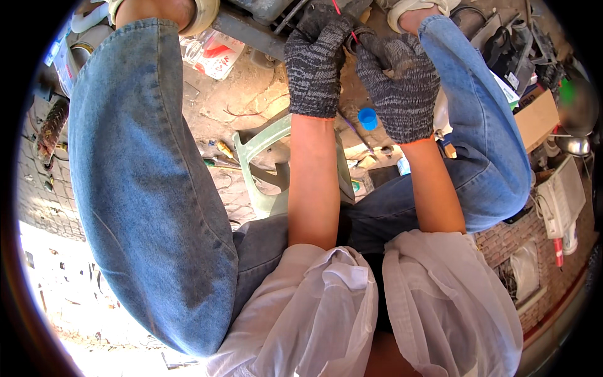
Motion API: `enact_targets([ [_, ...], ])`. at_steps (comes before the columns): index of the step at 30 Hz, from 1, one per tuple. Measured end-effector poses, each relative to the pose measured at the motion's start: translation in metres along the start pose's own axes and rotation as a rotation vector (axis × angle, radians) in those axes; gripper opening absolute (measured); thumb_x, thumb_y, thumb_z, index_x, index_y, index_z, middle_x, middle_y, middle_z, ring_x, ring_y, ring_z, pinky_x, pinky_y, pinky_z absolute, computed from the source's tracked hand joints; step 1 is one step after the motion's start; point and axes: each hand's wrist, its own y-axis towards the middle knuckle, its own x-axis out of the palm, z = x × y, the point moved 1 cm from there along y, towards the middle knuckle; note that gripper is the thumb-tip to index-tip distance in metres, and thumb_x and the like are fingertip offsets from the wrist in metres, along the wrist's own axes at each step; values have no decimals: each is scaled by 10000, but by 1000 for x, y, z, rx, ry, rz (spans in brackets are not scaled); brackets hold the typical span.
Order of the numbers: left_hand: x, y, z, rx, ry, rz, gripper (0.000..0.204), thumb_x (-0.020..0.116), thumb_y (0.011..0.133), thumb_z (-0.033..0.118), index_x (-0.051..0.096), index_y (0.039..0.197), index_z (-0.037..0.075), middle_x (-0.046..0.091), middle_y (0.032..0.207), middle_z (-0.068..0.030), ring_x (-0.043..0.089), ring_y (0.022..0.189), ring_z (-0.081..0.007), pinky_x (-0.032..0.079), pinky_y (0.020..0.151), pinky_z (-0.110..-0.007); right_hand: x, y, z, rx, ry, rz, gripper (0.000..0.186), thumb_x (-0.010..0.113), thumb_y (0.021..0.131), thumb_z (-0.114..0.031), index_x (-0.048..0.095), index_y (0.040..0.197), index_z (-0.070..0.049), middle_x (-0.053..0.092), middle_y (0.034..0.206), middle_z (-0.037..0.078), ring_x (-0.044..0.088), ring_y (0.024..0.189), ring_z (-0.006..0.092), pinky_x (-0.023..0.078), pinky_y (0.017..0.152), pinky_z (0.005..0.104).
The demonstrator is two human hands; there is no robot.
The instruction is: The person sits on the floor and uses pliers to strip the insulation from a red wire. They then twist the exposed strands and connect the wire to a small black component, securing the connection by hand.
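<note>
Dark grey knitted work gloves with orange cuffs cover both my hands, held close together at the top middle. My left hand (317,72) is closed, its fingertips on a thin red wire (336,7) that passes behind them and shows again between the hands. The fingers of my right hand (402,85) are curled shut where the lower stretch of that wire meets them. A small dark curved piece sits between the two hands, too hidden to name. Just beyond my left fingers lies a dark grey machine part with a metal bar (251,34).
Below my forearms is a pale green plastic stool (260,182). A blue cap (367,119) and a yellow-handled tool (224,149) lie on the dirty ground. Red-and-white packaging (217,53) is at upper left, a cardboard box (537,119) and assorted parts at right. My jeans-clad legs flank the work.
</note>
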Motion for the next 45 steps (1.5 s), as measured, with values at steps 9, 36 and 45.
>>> enact_targets([
  [9, 3, 11, 5, 74, -91, -45, 191, 655, 864, 182, 669, 943, 9, 660, 785, -56, 592, 640, -141, 475, 572, -258, -3, -5, 3, -1, 9, 3, 181, 689, 754, -136, 692, 929, -90, 631, 803, 95, 614, 786, 274, 503, 696, 377],
  [36, 4, 9, 10, 28, 18, -9, 184, 678, 855, 185, 673, 918, 12, 638, 740, -13, 533, 592, -86, 384, 510, -206, -2, 7, -2, 32, 19, 1, 157, 692, 801, -165, 725, 932, -85, 692, 812, 73, 657, 753, 234, 499, 685, 338],
  [45, 6, 7, 10, 24, -26, -9, 190, 667, 859, 169, 669, 942, -2, 653, 781, -31, 566, 632, -104, 426, 550, -211, 0, 7, 0, -3, 21, 43, 155, 707, 784, -170, 726, 918, -95, 683, 778, 67, 646, 740, 254, 498, 680, 348],
])
